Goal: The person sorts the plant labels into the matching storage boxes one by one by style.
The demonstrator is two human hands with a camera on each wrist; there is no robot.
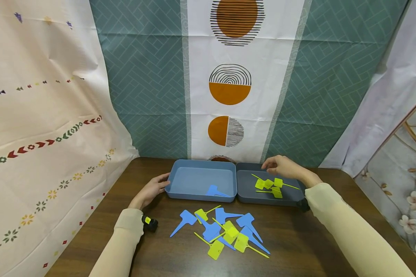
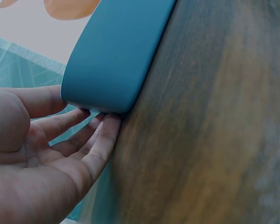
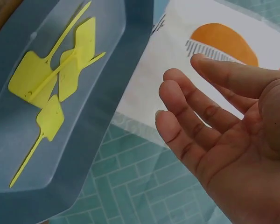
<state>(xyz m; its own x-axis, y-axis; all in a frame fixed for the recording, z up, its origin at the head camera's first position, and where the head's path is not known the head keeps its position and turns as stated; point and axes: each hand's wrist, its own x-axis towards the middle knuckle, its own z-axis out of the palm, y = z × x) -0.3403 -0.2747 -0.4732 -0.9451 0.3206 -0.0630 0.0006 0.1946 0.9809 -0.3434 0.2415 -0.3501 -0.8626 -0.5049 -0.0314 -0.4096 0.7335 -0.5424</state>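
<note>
My left hand (image 1: 153,191) rests its fingertips against the left end of the blue tray (image 1: 201,162); in the left wrist view the fingers (image 2: 102,140) touch the tray's outer wall, fairly straight. One blue plant label (image 1: 213,190) lies inside that tray. Over the back of the dark grey tray (image 1: 246,194) hovers my right hand (image 1: 284,168), its fingers loosely bent and holding nothing. Several yellow plant labels (image 3: 32,77) lie in the grey tray below it, apart from the hand.
On the brown wooden table (image 1: 173,261), in front of the trays, is a loose, overlapping pile of blue labels (image 1: 211,231) and yellow labels (image 1: 215,251). The two trays stand side by side near a patterned cloth (image 1: 152,96) hanging behind the table.
</note>
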